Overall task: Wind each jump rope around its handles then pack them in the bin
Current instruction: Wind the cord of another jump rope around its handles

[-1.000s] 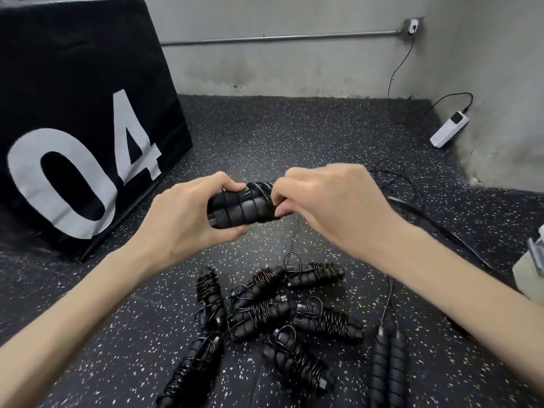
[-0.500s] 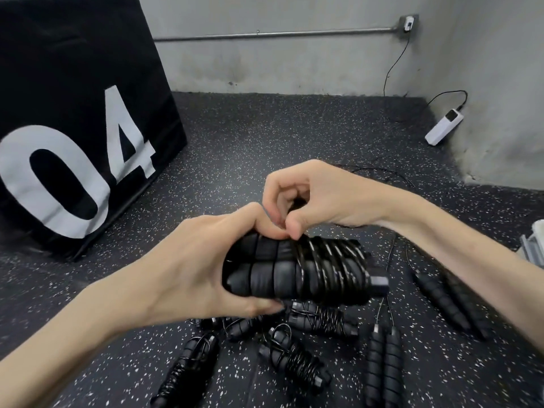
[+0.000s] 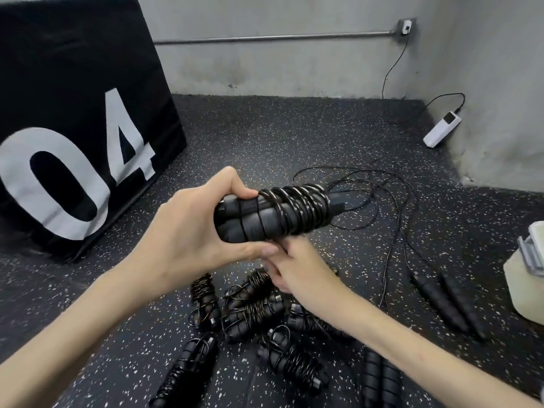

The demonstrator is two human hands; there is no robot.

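**Winding in hand, coils at risk of slipping**

Nearest the camera, wound jump rope bundles lay heaped on the speckled floor, none yet in a bin; a pale container's edge showed at the right, though whether it was the bin could not be told. Above the heap, the right hand sat under the handles, its fingers hidden, so its grip could not be told. The left hand was curled firmly round the paired handles, half-covered in coils. Beyond, loose cable trailed across the floor. If tension dropped, the turns would likely spring loose; the slack could also snag on the unwound rope handles nearby.
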